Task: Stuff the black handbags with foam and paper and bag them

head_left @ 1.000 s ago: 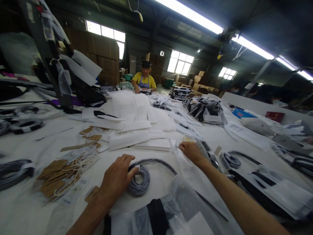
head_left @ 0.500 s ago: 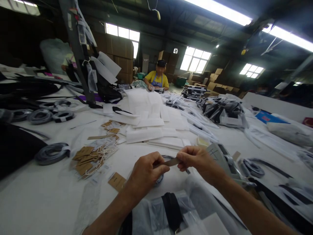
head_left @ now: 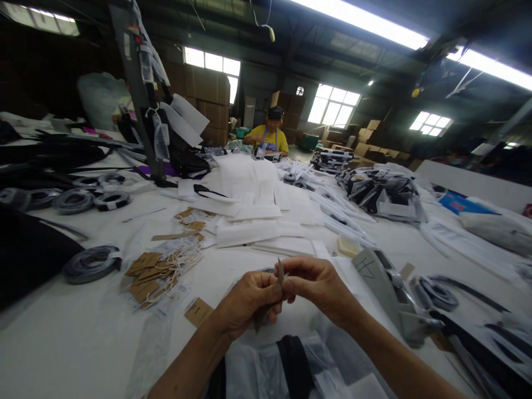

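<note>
Between my two hands is a thin brown-grey strip [head_left: 280,270], tilted upright, one end rising above the fingers and the other hanging below. My left hand [head_left: 253,299] pinches it from the left. The fingers of my right hand [head_left: 313,280] close on it from the right, and the hands almost touch. Below them lies a clear plastic-wrapped bundle [head_left: 257,363] with a black band [head_left: 295,363]. One brown tag [head_left: 198,312] rests on the table to the left of my left hand.
A grey tape dispenser [head_left: 384,288] stands right of my hands. Brown tags with strings [head_left: 152,274] are heaped at the left, beside a coiled grey strap [head_left: 91,265]. White foam sheets [head_left: 257,205] are piled ahead. Across the table sits a person in yellow [head_left: 272,138].
My hands have come closer together, and the strip has turned from nearly level to nearly upright. The person across the table has raised a hand.
</note>
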Available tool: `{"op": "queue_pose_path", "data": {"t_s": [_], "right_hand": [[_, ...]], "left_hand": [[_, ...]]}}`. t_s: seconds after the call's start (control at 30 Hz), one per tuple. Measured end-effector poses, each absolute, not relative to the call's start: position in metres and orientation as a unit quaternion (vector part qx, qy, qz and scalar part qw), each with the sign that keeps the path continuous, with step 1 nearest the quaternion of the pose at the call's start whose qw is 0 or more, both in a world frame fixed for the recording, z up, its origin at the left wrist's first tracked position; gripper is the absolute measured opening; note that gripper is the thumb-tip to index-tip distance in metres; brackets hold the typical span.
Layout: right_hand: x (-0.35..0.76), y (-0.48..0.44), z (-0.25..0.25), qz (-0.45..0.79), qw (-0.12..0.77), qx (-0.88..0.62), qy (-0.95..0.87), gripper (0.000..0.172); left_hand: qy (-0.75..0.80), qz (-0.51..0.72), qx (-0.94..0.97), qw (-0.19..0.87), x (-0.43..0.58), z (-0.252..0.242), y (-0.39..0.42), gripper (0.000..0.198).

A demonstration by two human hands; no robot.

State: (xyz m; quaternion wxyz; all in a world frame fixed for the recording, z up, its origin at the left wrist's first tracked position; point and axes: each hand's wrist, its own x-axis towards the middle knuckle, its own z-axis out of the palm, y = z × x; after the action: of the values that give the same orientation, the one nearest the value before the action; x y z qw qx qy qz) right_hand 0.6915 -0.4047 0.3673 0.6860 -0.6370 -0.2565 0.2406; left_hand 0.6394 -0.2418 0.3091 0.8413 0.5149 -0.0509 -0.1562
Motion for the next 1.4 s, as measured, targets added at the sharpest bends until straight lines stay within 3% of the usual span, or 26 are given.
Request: {"op": "queue_pose_path", "data": {"t_s": [0.23,0.33,0.43,0.53,0.6,0.77,0.83,0.93,1.03,1.1,1.23,1.4], "right_hand": [[0.695,-0.403,0.352,0.159,0.724,-0.649,-0.171,0.029],[0.717,-0.425,0.355,0.031,0.728,-0.671,-0.138,0.031],[0.748,-0.461,0.361,-0.151,0.641,-0.743,-0.116,0.034],[0.766,-0.483,0.358,-0.228,0.489,-0.834,-0.113,0.056],[0.762,-0.48,0.35,-0.151,0.466,-0.861,-0.14,0.059],[0.722,-0.427,0.331,0.25,0.622,-0.698,-0.251,0.057],[0.712,-0.409,0.33,0.307,0.65,-0.64,-0.272,0.042],[0.708,-0.399,0.334,0.254,0.673,-0.625,-0.304,0.024],[0.71,-0.404,0.334,0.168,0.65,-0.679,-0.299,0.022],[0.709,-0.41,0.33,0.153,0.604,-0.727,-0.289,0.02],[0.701,-0.418,0.314,0.097,0.457,-0.817,-0.338,0.006],[0.693,-0.415,0.294,0.065,0.379,-0.836,-0.39,0.014]], "left_hand": [[0.05,-0.037,0.571,0.818,0.651,0.3,-0.242,0.047],[0.091,-0.008,0.572,0.815,0.657,0.292,-0.234,0.05],[0.08,-0.037,0.559,0.824,0.657,0.292,-0.227,0.053],[0.06,-0.048,0.555,0.828,0.654,0.298,-0.227,0.051],[0.042,-0.063,0.555,0.828,0.652,0.302,-0.228,0.049],[-0.02,-0.176,0.562,0.808,0.647,0.3,-0.228,0.047],[-0.036,-0.219,0.579,0.784,0.646,0.3,-0.224,0.046],[-0.035,-0.213,0.633,0.744,0.648,0.304,-0.214,0.043],[-0.013,-0.067,0.768,0.637,0.653,0.304,-0.201,0.035],[0.007,0.02,0.867,0.498,0.655,0.297,-0.196,0.033],[0.044,0.026,0.957,0.284,0.655,0.276,-0.206,0.045],[0.069,0.033,0.966,0.247,0.657,0.265,-0.222,0.039]]}}
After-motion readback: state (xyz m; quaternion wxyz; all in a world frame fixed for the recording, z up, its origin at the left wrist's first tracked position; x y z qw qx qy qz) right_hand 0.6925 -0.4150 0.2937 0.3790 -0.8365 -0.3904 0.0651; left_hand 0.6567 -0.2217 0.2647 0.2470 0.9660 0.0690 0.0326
